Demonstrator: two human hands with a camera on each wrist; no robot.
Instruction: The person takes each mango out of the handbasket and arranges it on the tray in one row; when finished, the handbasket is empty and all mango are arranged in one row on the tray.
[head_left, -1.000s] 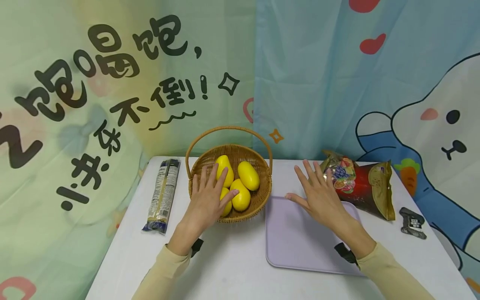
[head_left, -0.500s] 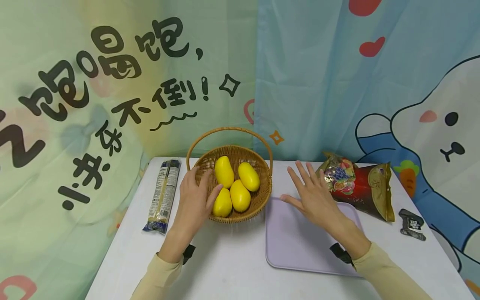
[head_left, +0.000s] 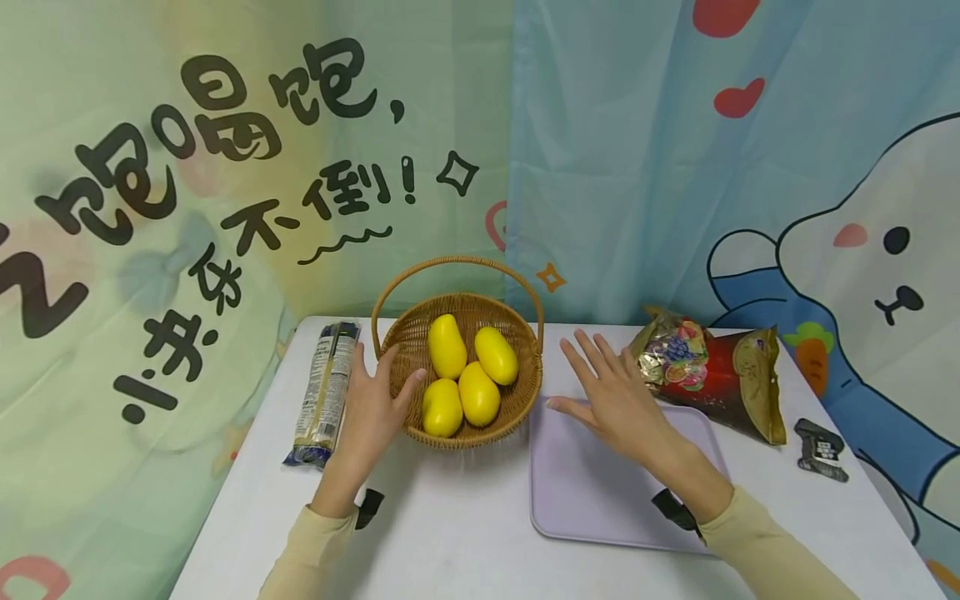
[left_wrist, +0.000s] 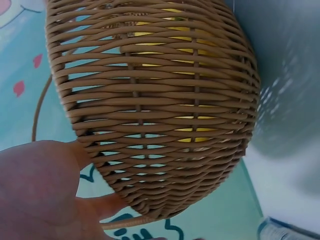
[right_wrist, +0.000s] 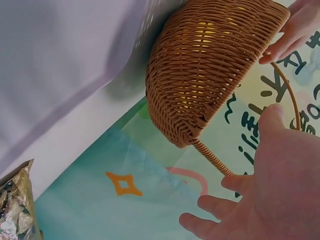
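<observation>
A brown wicker basket (head_left: 530, 392) with a tall arched handle holds several yellow mangoes (head_left: 480, 393). My left hand (head_left: 369, 412) is at the basket's left side, thumb and fingers apart near the rim; in the left wrist view the basket's woven wall (left_wrist: 165, 115) partly hides its fingers, so contact is unclear. My right hand (head_left: 624, 412) hovers over the back of the lilac tray (head_left: 600, 492), fingers spread, holding nothing. In the right wrist view, its spread fingers (right_wrist: 215, 205) appear in front of the basket handle (right_wrist: 212, 157).
A long clear-and-blue packet (head_left: 324, 396) lies left of the basket, close to my left hand. Behind the tray's right side is a red-and-gold snack bag (head_left: 720, 375). A small black packet (head_left: 821, 450) lies at the table's right. Printed curtains hang behind the white table (head_left: 450, 525).
My left hand has moved left from above the mangoes to the basket's left side, uncovering them. My right hand has shifted slightly left, fingers still spread.
</observation>
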